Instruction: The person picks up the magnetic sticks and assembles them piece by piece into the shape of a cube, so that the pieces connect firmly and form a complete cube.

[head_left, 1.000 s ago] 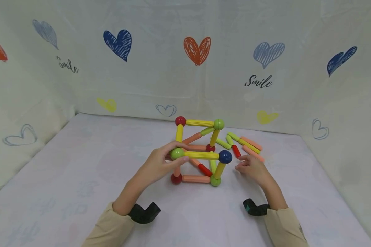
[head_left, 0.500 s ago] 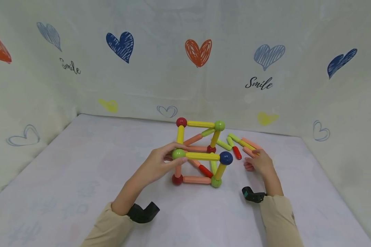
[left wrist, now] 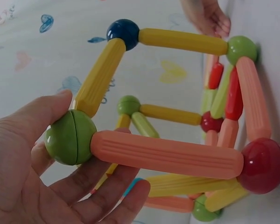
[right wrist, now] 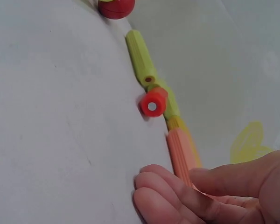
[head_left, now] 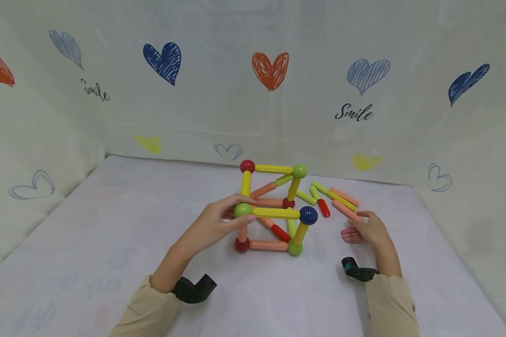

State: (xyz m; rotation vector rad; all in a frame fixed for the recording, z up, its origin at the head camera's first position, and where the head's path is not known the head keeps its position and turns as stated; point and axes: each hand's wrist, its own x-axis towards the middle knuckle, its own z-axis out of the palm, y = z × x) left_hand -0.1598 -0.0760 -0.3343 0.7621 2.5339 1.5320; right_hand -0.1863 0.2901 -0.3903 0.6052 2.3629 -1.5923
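Observation:
A frame of magnetic rods and balls stands on the table. My left hand (head_left: 215,222) grips its near upper-left green ball (left wrist: 71,137), thumb and fingers around it. From that ball a yellow rod (head_left: 275,213) runs to a blue ball (head_left: 308,215), and a salmon rod (left wrist: 168,154) goes down to a red ball (left wrist: 262,165). Over to the right, my right hand (head_left: 373,229) pinches the near end of a loose salmon stick (right wrist: 179,151) between thumb and index finger. That stick still lies along the table, its near end hidden by the fingers.
Beside the held stick lie a yellow stick (head_left: 343,199), another salmon stick (head_left: 345,195), a red stick (head_left: 323,208) and several light green ones, such as a green stick (head_left: 305,197). A heart-printed sheet (head_left: 270,117) rises behind the table.
My right hand has moved rightward from near the red stick, passed over the salmon stick and taken hold of its near end. My left hand and the frame stay in place.

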